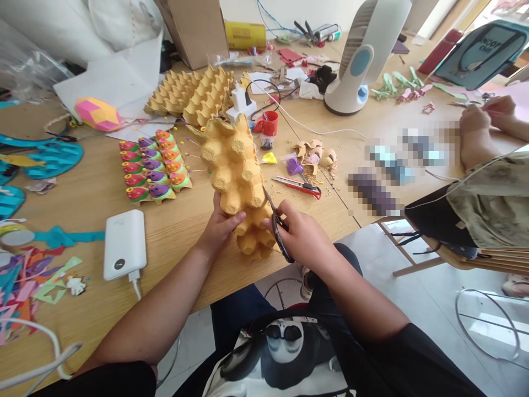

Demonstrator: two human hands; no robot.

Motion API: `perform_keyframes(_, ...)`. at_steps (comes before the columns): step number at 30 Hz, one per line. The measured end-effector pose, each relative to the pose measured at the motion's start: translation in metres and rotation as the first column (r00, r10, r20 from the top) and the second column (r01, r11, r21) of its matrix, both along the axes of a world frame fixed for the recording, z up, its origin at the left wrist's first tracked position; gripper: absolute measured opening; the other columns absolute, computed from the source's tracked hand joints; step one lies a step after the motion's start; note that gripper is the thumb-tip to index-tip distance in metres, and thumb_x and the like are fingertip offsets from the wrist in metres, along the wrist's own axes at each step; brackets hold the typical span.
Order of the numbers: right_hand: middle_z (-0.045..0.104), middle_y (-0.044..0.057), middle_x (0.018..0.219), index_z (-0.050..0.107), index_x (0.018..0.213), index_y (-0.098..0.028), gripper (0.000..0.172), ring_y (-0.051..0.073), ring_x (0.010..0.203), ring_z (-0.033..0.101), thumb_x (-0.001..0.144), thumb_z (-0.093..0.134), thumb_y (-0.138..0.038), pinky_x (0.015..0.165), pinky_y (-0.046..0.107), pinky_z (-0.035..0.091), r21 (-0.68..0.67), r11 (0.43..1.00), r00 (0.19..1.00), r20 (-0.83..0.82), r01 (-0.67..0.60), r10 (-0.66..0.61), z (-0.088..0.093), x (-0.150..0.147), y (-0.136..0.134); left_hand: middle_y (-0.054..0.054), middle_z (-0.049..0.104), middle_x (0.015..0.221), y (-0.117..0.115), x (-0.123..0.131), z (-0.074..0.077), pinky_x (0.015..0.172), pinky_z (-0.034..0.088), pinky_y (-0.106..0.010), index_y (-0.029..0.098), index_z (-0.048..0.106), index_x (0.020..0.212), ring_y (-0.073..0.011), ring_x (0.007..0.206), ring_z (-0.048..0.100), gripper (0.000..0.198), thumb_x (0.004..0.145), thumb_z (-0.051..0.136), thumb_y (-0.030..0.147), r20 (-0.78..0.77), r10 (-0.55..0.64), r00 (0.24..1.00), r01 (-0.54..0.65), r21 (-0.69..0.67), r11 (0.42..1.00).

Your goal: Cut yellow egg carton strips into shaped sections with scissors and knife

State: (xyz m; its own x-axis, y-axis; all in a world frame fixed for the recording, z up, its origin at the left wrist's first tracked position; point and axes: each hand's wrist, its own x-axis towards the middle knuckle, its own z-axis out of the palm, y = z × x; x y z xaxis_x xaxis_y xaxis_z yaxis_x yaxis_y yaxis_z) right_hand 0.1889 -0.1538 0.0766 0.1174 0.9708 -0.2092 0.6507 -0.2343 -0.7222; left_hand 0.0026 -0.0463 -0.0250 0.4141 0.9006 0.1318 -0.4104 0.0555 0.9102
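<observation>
A white fan [360, 62] stands on the table [85, 201], upper right of centre; in the upper right corner, a red bottle [441, 51] is beside a teal bag [475, 66]; at top, left of centre, a cardboard box [196, 33] is next to a yellow roll [246, 36]; lower left, a white power bank [126, 237] has a cable [136, 288] plugged in; coloured paper scraps [31, 286] lie farther left.

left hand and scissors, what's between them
The egg tray, as the head view shows: the left hand grips one side, and the scissors in the right hand are at the opposite edge.
</observation>
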Motion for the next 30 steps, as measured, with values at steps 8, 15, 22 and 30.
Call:
perform_keyframes(8, 0.058, -0.004, 0.065, 0.047, 0.096, -0.028, 0.029, 0.018, 0.058, 0.052, 0.099, 0.062, -0.052, 0.060, 0.029, 0.024, 0.026, 0.999, 0.999, -0.041, 0.018, -0.017, -0.009, 0.001, 0.001, -0.001, 0.062, 0.144, 0.002, -0.002, -0.004, 0.112, 0.050, -0.036, 0.035, 0.061, 0.134, -0.0236, 0.135, 0.057, 0.067, 0.076, 0.091, 0.026, -0.029, 0.033, 0.999, -0.033, -0.001, 0.999)
perform_keyframes(15, 0.051, -0.007, 0.061, 0.047, 0.098, -0.029, 0.032, 0.015, 0.055, 0.047, 0.099, 0.060, -0.058, 0.057, 0.026, 0.028, 0.084, 0.996, 0.980, -0.196, 0.027, -0.010, -0.024, 0.007, 0.002, 0.002, 0.066, 0.139, 0.002, 0.001, 0.002, 0.110, 0.052, -0.039, 0.039, 0.061, 0.135, -0.0236, 0.133, 0.061, 0.062, 0.080, 0.087, 0.026, 0.045, -0.012, 0.999, 0.013, -0.022, 1.000)
perform_keyframes(22, 0.047, -0.010, 0.062, 0.050, 0.103, -0.028, 0.040, 0.012, 0.053, 0.041, 0.093, 0.066, -0.063, 0.051, 0.023, 0.028, 0.052, 0.998, 0.913, -0.407, 0.036, -0.012, -0.046, 0.027, 0.000, 0.000, 0.067, 0.140, 0.001, -0.001, 0.005, 0.104, 0.054, -0.048, 0.043, 0.059, 0.137, -0.0325, 0.137, 0.060, 0.061, 0.082, 0.086, 0.040, 0.026, -0.061, 0.998, 0.063, -0.070, 0.996)
perform_keyframes(30, 0.055, -0.006, 0.077, 0.052, 0.110, -0.026, 0.037, 0.015, 0.072, 0.051, 0.095, 0.062, -0.058, 0.066, 0.025, 0.038, 0.092, 0.996, 0.935, -0.354, 0.011, 0.022, -0.062, 0.031, -0.003, -0.003, 0.072, 0.133, 0.000, -0.003, 0.013, 0.103, 0.054, -0.053, 0.040, 0.059, 0.141, -0.0376, 0.132, 0.062, 0.065, 0.081, 0.085, 0.044, 0.025, -0.094, 0.995, 0.097, -0.159, 0.983)
